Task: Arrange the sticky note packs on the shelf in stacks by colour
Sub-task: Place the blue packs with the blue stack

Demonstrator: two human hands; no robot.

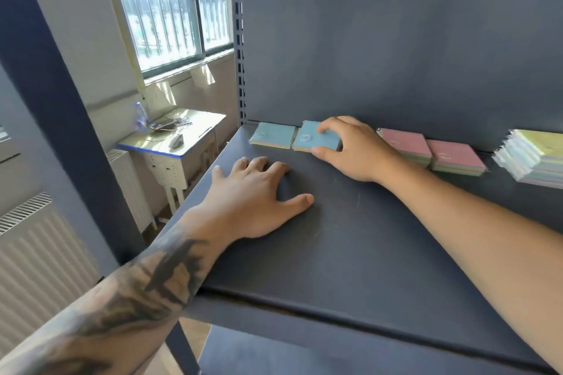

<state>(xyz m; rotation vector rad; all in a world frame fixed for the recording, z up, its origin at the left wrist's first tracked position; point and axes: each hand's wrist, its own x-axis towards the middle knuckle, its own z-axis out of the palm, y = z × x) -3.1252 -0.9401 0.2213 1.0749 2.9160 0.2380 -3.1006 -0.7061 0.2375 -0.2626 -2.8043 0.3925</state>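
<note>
The right hand (350, 149) gripped the second blue pack (316, 139) from above, fingertips curled over its far top edge and the thumb pressed against its near edge, so the pack was pinched front to back. That grip suited either sliding or lifting it; judging by the task, it was probably bound for the first blue pack (272, 135), which lay just beside it to the left, at the back of the shelf (350, 237) near the corner. The held pack sat slightly askew against its neighbour, and whether it was clear of the shelf could not be told. The right forearm reached in from the lower right, crossing the shelf at a slant with the wrist low.

The left hand (259, 201) held nothing: it lay palm down on the bare shelf, fingers spread and nearly straight, thumb splayed to the right, apparently bracing the person during the reach. Its tattooed forearm came in over the front left edge.

Right of the working hand, two pink packs (432, 152) lay side by side along the back wall. Further right stood a tall uneven stack (533, 158) with a yellow-green pack on top, cut off by the frame edge.
</note>
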